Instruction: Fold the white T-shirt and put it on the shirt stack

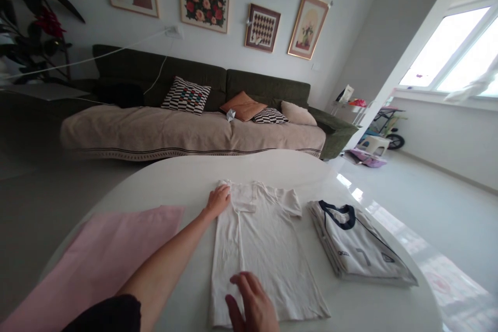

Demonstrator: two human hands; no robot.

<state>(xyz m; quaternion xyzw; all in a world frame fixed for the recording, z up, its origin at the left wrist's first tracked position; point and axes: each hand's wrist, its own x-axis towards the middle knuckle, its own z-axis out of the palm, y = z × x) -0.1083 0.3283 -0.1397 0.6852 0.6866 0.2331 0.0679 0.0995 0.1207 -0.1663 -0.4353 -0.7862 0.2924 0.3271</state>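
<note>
There it was, the white shirt point(272, 249), laid out before you on the desk point(272, 163), its left side turned inward with the sleeve across it. Your left hand point(220, 199) rested at that folded shoulder, probably to keep the layers flat; whether its fingers gripped fabric, I couldn't tell. Your right hand point(252, 303) was over the lower part, fingers bent and apart, holding nothing! Right of the shirt sat a folded jersey stack point(360, 249), presumably set aside for room. Left, your forearm point(175, 251) hid some pink cloth point(116, 244); beyond stood the sofa point(268, 84).
</note>
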